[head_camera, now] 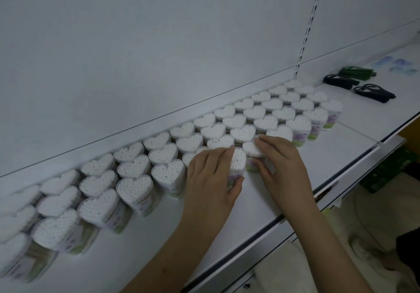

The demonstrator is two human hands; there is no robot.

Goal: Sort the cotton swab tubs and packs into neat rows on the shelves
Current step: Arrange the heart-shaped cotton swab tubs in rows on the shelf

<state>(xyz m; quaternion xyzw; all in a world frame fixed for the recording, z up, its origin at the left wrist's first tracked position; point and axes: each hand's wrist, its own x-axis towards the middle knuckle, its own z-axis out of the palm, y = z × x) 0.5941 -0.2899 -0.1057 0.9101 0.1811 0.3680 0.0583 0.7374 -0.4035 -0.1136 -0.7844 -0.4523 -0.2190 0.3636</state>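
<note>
Roughly fifty heart-shaped swab tubs [167,172], three black cords [374,93], two hands [211,174].

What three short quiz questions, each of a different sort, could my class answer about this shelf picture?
1. True or false: the tubs are round.
2. What does the left hand grip: A a tub, B a cable, C nothing?
3. Fill in: the dark cables lie at the ___ end of the shelf.

Key: 1 false, they are heart-shaped. 2 A, with the right hand on the neighbouring tub. 3 right.

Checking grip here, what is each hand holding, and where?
Left hand grips a tub by its sides; right hand pinches the next tub likewise.
</note>
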